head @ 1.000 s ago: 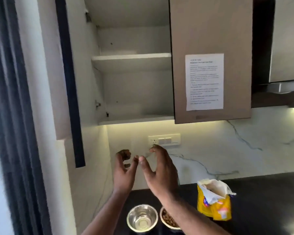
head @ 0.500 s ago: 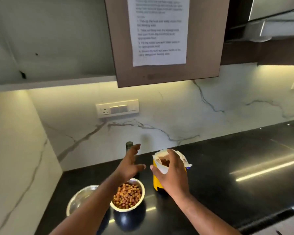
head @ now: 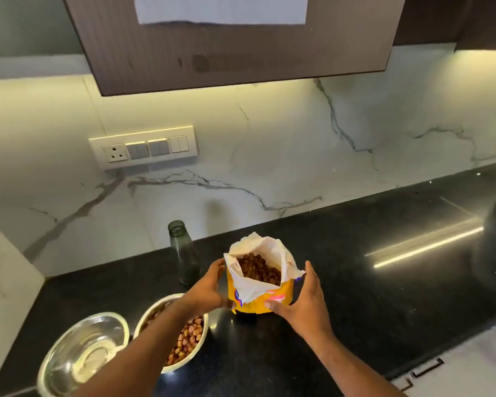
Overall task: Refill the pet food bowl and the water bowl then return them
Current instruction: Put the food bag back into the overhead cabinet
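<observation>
The pet food bowl, a steel one already heaped with brown kibble, sits under the left forearm, nearer the body than the left hand and down to that hand's left; touching its rim on the far side from the bag lies the water bowl, also steel, which looks to hold clear water, though the glare makes that hard to tell. The yellow kibble bag stands upright between the two hands, its long axis vertical, its torn white mouth open upward with kibble showing inside; the left hand holds its left side, fingers curved against the foil and thumb at the lower edge; the right hand cups the right side, thumb across the front, fingers round the back. Both hands are equally close to the bag; the left is the nearer to the bowls. A dark glass bottle, uncapped, stands just beyond the left hand, toward the wall. With the food bowl full, the likely step is closing or putting away the bag; any tilt toward the left hand would spill over the bowl.
</observation>
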`<state>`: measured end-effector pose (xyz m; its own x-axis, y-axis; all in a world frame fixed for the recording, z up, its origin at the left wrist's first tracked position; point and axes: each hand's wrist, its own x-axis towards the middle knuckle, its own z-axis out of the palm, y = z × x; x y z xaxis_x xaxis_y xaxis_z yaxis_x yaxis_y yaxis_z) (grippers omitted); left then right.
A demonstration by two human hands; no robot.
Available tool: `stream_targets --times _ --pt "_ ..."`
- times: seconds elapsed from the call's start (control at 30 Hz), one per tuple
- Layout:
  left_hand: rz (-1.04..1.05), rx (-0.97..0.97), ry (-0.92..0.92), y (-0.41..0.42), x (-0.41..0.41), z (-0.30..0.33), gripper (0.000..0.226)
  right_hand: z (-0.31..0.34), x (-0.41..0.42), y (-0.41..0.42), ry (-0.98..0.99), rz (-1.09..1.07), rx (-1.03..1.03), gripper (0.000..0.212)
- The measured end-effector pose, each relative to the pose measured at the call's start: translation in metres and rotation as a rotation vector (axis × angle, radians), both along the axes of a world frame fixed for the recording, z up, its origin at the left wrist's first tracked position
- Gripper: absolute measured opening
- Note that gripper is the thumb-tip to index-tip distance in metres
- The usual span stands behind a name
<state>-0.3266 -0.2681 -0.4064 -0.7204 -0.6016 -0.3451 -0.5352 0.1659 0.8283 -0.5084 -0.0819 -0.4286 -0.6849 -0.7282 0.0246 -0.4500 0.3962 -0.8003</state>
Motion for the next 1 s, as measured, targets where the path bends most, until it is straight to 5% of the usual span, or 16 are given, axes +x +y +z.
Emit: stream_targets --times 0.33,0.57,0.8,1.0 --pt "-0.192 0.078 -0.054 -0.045 -0.021 -0.041 0.121 -0.047 -0.045 -0.045 -0.330 0.253 0.107 0.105" --pt "-0.282 0.024 -0.047 -0.051 -0.030 -0.060 0.125 -0.043 -0.069 -0.060 -0.387 0.361 0.179 0.088" --pt "-0.237 -0.029 -0.036 -0.062 -0.037 -0.066 0.108 -0.043 -0.076 -0.068 -0.392 0.393 0.247 0.097" --pt "-0.200 -0.079 0.028 -0.062 -0.027 -0.055 0.092 -0.047 -0.066 -0.052 -0.401 0.328 0.179 0.124"
